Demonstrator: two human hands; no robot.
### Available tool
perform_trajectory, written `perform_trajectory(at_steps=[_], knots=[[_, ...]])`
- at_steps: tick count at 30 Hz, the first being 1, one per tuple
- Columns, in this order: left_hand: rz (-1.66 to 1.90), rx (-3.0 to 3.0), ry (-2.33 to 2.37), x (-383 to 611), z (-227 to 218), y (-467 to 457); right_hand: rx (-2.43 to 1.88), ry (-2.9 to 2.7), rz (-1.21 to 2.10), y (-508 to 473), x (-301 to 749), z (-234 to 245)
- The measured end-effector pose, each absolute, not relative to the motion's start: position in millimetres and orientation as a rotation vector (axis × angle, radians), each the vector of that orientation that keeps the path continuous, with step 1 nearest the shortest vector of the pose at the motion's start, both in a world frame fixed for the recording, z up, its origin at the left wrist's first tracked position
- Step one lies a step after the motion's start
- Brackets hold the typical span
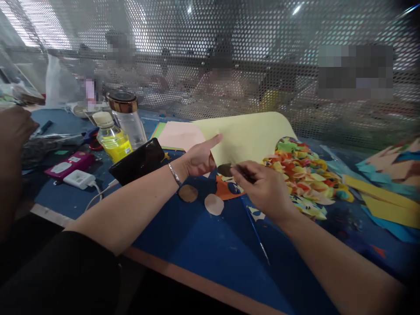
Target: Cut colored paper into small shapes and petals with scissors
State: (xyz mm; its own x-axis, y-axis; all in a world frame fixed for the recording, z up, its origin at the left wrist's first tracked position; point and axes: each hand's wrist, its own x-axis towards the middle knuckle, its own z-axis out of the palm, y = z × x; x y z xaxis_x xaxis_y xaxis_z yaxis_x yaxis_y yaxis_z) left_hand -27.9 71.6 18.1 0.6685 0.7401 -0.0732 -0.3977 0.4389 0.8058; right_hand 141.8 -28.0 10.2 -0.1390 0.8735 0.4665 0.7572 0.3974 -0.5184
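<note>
My left hand (201, 158) is closed on the lower left edge of a large pale yellow paper sheet (252, 131), its thumb stretched across the front. Close beside it, my right hand (267, 186) pinches a small dark rounded piece (224, 169) near the sheet's lower edge; its material is unclear. Below the hands lie a brown paper circle (188, 193) and a pale pink paper circle (214, 204). Orange paper scrap (225, 189) lies under the right fingers. A thin blue pen-like tool (257, 234) rests on the blue table (197, 245).
A heap of colourful paper cutouts (305, 179) sits right. Folded yellow papers (387, 203) lie beyond. Leftward are a black phone (138, 162), yellow-labelled bottle (113, 140), glass flask (129, 122) and magenta box (70, 166). Another person's hand (16, 124) is far left; a perforated metal screen (183, 57) stands behind.
</note>
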Motion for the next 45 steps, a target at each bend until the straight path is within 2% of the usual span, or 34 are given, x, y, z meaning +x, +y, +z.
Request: perform_trajectory(at_steps=[3,7,15,26,34,41,45], knots=[[0.693,0.859,0.465,-19.6,17.3,61.0,-1.366,-1.696,0.277,-25.9,148.1,13.3],[0.689,0.830,0.406,-12.1,15.6,51.4,-1.360,-1.658,0.359,-22.3,150.1,12.5],[0.642,0.878,0.392,-13.5,11.1,54.4,-1.401,-1.669,0.252,-25.2,149.0,10.7],[0.751,0.930,0.376,-6.8,19.4,41.6,-1.437,-1.611,0.160,-23.4,152.9,9.6],[0.865,0.922,0.435,-6.5,20.2,46.2,-1.499,-1.549,0.360,-28.9,148.8,17.2],[0.906,0.858,0.421,-3.6,25.4,41.9,-1.303,-1.246,0.729,-28.4,139.4,9.9],[0.927,0.897,0.380,-2.4,25.5,37.4,-1.227,-1.150,0.794,-27.0,137.1,6.3]])
